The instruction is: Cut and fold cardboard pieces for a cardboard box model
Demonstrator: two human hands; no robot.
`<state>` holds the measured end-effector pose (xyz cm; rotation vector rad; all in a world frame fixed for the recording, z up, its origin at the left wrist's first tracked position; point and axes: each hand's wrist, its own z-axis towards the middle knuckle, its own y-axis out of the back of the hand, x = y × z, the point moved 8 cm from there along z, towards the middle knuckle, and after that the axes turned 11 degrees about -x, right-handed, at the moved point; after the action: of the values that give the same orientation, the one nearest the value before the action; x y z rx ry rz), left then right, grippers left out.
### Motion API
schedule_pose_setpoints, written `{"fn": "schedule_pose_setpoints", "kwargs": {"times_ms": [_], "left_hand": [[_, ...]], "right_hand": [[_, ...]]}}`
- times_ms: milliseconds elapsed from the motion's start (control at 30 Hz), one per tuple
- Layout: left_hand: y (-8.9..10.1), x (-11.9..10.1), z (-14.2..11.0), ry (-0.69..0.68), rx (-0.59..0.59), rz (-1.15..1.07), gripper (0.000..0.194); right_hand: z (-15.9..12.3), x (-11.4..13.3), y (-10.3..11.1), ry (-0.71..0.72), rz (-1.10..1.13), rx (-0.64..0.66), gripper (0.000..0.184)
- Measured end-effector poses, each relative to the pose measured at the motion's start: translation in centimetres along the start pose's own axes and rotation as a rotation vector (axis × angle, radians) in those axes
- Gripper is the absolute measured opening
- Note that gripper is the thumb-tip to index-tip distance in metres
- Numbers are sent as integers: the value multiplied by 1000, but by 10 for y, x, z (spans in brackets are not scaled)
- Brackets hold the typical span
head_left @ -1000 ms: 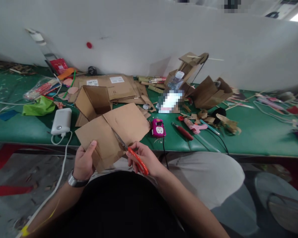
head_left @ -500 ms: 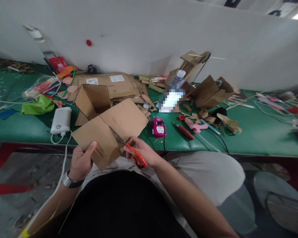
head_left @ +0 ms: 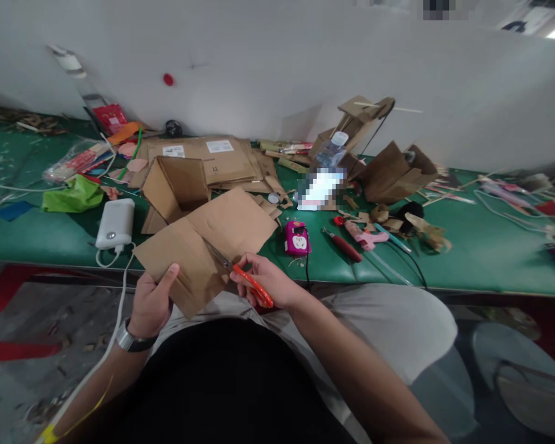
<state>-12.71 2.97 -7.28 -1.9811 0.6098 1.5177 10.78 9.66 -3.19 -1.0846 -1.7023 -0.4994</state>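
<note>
My left hand (head_left: pixel 153 302) grips the near left edge of a flat brown cardboard sheet (head_left: pixel 203 246), thumb on top. My right hand (head_left: pixel 266 282) is closed round the orange handles of a pair of scissors (head_left: pixel 240 277). The scissor blades lie in the cardboard along a crease, pointing up and to the left. The sheet hangs out over the near edge of the green table (head_left: pixel 467 246), above my lap.
An open cardboard box (head_left: pixel 173 185) and flattened boxes (head_left: pixel 203 154) lie behind the sheet. A white power bank (head_left: pixel 115 223) with a cable sits left. A pink socket block (head_left: pixel 296 237), red-handled tool (head_left: pixel 345 245), pink glue gun (head_left: pixel 363 233) and cardboard scraps lie right.
The cardboard and both hands have shifted slightly left and up. The scissors have moved further up into the sheet along the crease.
</note>
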Motion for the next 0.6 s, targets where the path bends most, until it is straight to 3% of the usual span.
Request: {"fn": "schedule_pose_setpoints", "kwargs": {"times_ms": [233,500,600], "left_hand": [[3,5,3,7,-9,29,51],[1,-29,6,-316,94,421,48],[1,-35,4,-366,102,521,45]], "right_hand": [[3,-5,-3,-18,25,-3,53],[11,-4,3,-31,-26,-16,55],[12,-3,6,-38,-25,7,55]]}}
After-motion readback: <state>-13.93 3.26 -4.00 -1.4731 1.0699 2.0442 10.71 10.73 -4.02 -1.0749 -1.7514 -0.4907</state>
